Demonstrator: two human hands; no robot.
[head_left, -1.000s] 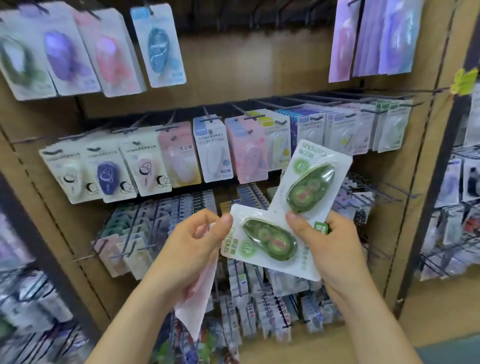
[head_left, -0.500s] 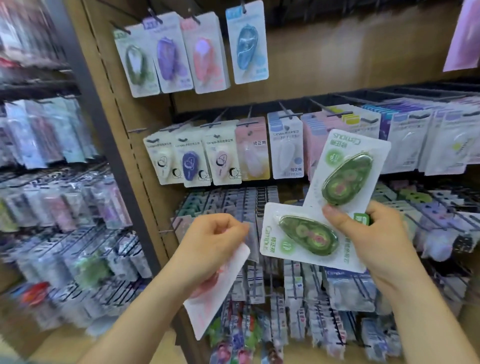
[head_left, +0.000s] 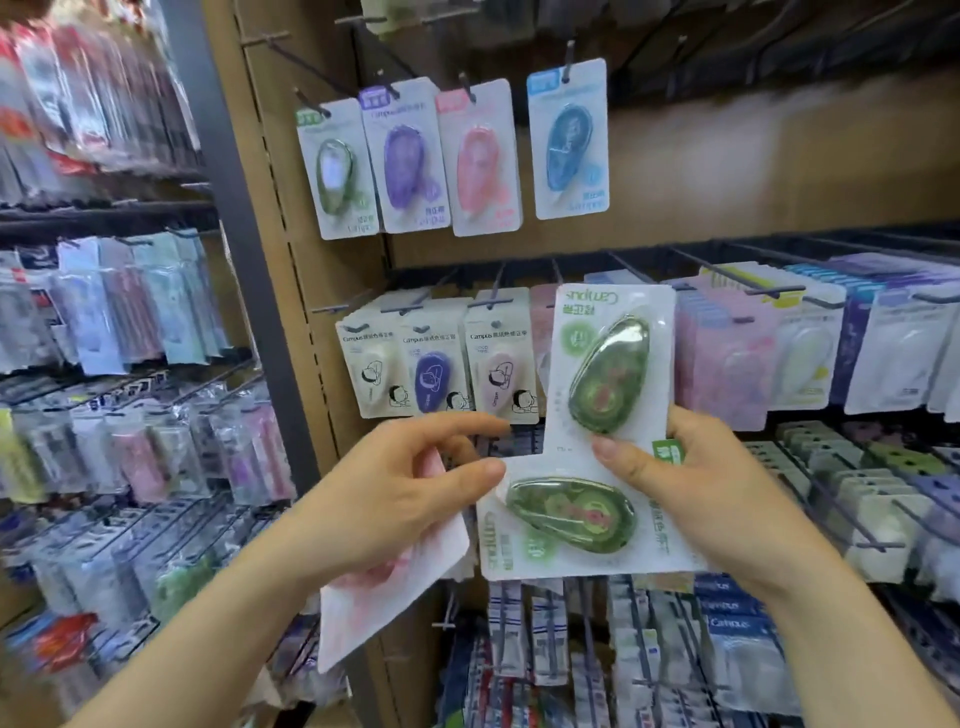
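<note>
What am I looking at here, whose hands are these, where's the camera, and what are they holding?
There is no machine here: these are a person's two bare hands in a shop. The view comes from one wide-angle camera worn on the person's head, looking forward and down. In front is not a table but a display rack with packs hanging on hooks, such as a blue pack. The right hand pinches two green correction tape packs: an upright pack and a sideways pack below it. The left hand holds a pink pack under its palm.
</note>
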